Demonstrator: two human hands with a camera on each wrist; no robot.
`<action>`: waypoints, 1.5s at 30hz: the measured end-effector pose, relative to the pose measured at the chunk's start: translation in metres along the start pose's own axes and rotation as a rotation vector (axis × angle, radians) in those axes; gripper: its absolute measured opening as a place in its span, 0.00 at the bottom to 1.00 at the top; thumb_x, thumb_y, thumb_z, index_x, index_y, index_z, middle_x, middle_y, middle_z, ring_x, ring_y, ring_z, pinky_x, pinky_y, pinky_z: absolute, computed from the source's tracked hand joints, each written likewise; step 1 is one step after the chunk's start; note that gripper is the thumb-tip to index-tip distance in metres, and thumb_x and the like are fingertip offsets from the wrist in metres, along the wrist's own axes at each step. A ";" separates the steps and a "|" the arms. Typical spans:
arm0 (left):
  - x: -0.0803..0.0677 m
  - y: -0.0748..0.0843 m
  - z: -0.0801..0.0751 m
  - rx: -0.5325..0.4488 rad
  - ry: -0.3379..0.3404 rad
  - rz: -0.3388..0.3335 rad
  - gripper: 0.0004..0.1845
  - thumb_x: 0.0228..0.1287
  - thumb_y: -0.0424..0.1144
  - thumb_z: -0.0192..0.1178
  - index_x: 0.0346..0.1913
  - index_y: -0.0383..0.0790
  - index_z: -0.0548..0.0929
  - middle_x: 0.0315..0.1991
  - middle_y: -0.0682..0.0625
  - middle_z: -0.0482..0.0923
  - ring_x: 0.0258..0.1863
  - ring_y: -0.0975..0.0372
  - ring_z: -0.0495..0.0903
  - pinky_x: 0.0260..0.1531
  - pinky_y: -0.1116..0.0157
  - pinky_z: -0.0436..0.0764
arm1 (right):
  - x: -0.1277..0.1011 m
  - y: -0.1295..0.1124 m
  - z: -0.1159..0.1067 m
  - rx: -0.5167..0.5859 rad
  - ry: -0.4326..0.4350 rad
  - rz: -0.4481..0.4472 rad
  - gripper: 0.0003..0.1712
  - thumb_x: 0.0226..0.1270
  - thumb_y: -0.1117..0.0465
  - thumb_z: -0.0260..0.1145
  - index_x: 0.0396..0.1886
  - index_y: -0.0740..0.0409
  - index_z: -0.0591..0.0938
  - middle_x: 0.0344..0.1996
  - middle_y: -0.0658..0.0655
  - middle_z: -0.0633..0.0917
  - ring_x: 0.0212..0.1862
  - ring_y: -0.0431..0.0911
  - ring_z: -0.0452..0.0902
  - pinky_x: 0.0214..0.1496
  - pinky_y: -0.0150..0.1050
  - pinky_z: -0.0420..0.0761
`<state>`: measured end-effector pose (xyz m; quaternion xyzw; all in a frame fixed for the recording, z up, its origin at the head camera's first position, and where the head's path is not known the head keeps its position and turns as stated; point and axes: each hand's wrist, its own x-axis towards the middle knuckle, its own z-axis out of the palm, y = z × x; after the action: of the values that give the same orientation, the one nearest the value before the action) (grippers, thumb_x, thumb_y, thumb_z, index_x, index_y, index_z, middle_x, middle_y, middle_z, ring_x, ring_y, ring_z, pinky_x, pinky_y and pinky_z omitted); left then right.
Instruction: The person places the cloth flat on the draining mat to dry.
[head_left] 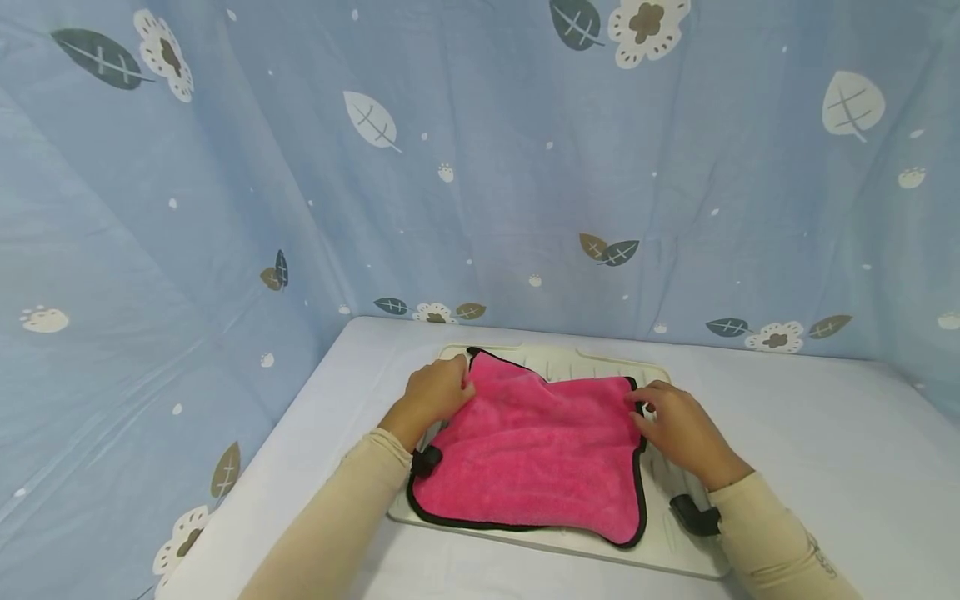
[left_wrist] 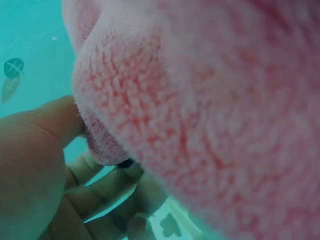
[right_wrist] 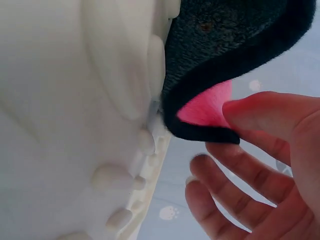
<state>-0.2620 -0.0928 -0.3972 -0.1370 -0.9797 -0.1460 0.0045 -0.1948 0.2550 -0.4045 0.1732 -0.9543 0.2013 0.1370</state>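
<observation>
A bright pink plush towel (head_left: 540,442) with black edging is spread over a cream plastic board (head_left: 600,367), its surface wavy. My left hand (head_left: 438,390) pinches the towel's far left corner; in the left wrist view the thumb (left_wrist: 55,120) and fingers meet at the fuzzy cloth. At the far right corner, my right hand (head_left: 682,425) pinches the towel between thumb and forefinger. The right wrist view shows the black trim (right_wrist: 220,75) curling near those fingers, and a dark underside (right_wrist: 215,35) to the cloth.
The ridged board lies on a white-covered table (head_left: 795,433). Black curved pieces (head_left: 696,515) sit at its right and left sides, the left black piece (head_left: 427,461) beside the towel's edge. Blue leaf-and-flower fabric (head_left: 510,167) hangs behind and at the left.
</observation>
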 end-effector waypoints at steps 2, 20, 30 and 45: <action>-0.001 -0.001 0.002 -0.025 -0.003 0.023 0.09 0.61 0.37 0.62 0.28 0.47 0.71 0.22 0.54 0.74 0.24 0.59 0.75 0.25 0.61 0.71 | -0.001 0.000 0.000 0.020 -0.012 0.023 0.10 0.56 0.71 0.72 0.38 0.63 0.88 0.29 0.53 0.83 0.32 0.45 0.77 0.34 0.40 0.78; -0.009 0.002 0.008 -0.069 0.045 0.174 0.18 0.65 0.28 0.61 0.57 0.45 0.82 0.52 0.49 0.79 0.45 0.53 0.83 0.45 0.54 0.82 | -0.001 -0.001 0.004 0.052 0.070 -0.040 0.18 0.55 0.79 0.67 0.47 0.65 0.84 0.41 0.60 0.83 0.31 0.40 0.71 0.32 0.31 0.74; -0.007 -0.001 0.004 -0.056 0.103 0.120 0.25 0.65 0.39 0.65 0.65 0.43 0.79 0.67 0.49 0.74 0.56 0.49 0.82 0.51 0.50 0.81 | 0.001 -0.003 0.004 -0.001 0.117 -0.032 0.22 0.60 0.75 0.68 0.56 0.70 0.82 0.52 0.68 0.82 0.48 0.59 0.81 0.52 0.54 0.82; -0.005 -0.002 0.001 -0.060 0.059 0.023 0.26 0.72 0.46 0.58 0.69 0.42 0.74 0.72 0.46 0.68 0.62 0.48 0.79 0.56 0.48 0.79 | 0.000 -0.003 0.001 -0.013 0.029 0.041 0.29 0.65 0.66 0.68 0.63 0.74 0.75 0.63 0.76 0.73 0.62 0.71 0.70 0.63 0.64 0.71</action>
<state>-0.2581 -0.0961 -0.3988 -0.1438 -0.9728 -0.1790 0.0308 -0.1938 0.2522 -0.4050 0.1499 -0.9569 0.2003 0.1476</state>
